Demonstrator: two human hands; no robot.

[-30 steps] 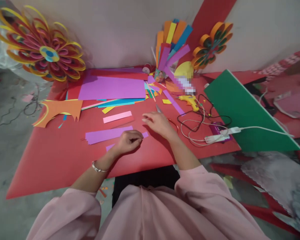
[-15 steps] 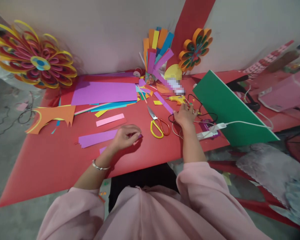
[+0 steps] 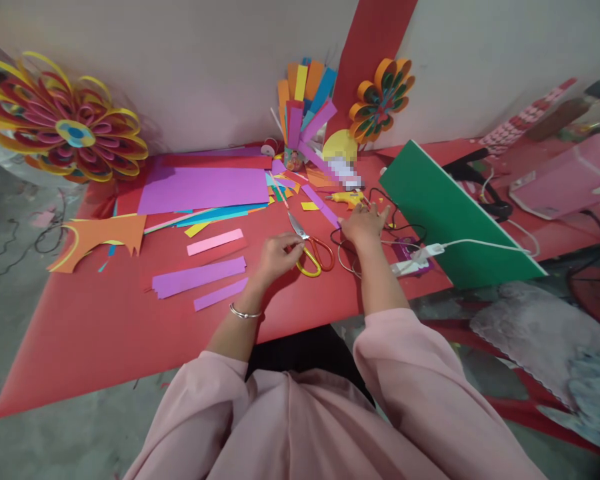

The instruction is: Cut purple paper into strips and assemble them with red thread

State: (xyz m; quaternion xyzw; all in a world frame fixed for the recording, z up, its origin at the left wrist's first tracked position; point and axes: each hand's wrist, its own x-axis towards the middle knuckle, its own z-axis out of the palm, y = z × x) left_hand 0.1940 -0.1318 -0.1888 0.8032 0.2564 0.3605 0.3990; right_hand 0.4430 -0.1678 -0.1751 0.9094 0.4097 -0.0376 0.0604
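Observation:
My left hand is over the red tabletop with fingers curled and thumb pressed in; whatever they hold, if anything, is hidden. Its fingertips come close to the yellow handle of the scissors, which lie with blades pointing away; contact cannot be made out. My right hand rests palm down, fingers spread, beside the cables. Just beyond its fingertips lies a yellow glue gun. Purple paper strips and a pink strip lie left of my left hand.
A green board leans at the right, near a white power strip. Purple sheets and an orange cut-out lie left. A cup of paper strips stands at the back. Paper flowers lean against the wall.
My left hand has moved right from the purple strips to beside the scissors' yellow handle, uncovering the strips' ends. My right hand stays by the glue gun and cables. The view has shifted slightly.

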